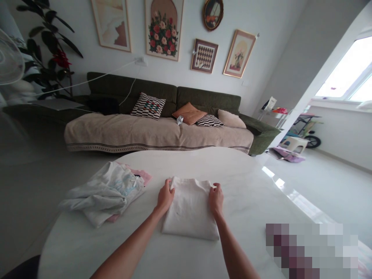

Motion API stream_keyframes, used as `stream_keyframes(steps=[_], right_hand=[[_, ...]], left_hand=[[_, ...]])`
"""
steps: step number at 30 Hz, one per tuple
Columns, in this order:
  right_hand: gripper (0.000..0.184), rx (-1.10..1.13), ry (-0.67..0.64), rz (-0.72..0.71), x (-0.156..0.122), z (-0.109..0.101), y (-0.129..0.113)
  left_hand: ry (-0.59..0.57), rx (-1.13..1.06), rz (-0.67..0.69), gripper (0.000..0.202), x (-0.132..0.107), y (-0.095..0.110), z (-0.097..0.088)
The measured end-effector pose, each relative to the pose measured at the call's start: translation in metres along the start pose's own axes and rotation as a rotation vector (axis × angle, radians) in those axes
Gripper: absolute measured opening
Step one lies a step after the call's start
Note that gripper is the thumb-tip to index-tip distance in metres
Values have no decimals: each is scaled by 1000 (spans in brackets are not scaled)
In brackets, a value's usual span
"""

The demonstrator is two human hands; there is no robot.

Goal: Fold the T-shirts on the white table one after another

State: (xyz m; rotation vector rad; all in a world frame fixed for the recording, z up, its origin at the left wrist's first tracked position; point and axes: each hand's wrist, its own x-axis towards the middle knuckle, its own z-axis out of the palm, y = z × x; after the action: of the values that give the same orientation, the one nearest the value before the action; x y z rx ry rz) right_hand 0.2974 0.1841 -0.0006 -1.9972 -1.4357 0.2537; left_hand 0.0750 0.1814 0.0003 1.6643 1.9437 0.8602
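A folded white garment (190, 211) lies flat on the white round table (250, 186) in front of me. My left hand (165, 196) rests on its far left corner, fingers curled around the edge of the cloth. My right hand (216, 198) presses on the far right corner, fingers bent over the fold. Both forearms reach in from the bottom of the view.
A heap of unfolded clothes (106, 192), grey and white with pink underneath, lies on the table to the left. Beyond the table stands a green sofa (162, 116) with a beige cover and cushions. A plant (49, 50) stands at far left, a small stool (293, 144) at right.
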Motion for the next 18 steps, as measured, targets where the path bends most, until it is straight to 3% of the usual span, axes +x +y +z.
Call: stream_keyframes(steps=[6, 8, 12, 14, 18], right_hand=[[36, -90, -242, -382, -16, 5, -13], [41, -134, -271, -349, -13, 5, -8], [51, -212, -196, -172, -4, 2, 0], [51, -219, -207, -213, -6, 3, -3], [46, -190, -351, -381, -15, 7, -5]], left_hand=[[31, 103, 134, 32, -11, -5, 4], [36, 141, 144, 34, -12, -6, 3], [46, 212, 174, 40, -13, 2, 1], [21, 223, 252, 41, -12, 8, 3], [-124, 218, 410, 41, -10, 11, 9]])
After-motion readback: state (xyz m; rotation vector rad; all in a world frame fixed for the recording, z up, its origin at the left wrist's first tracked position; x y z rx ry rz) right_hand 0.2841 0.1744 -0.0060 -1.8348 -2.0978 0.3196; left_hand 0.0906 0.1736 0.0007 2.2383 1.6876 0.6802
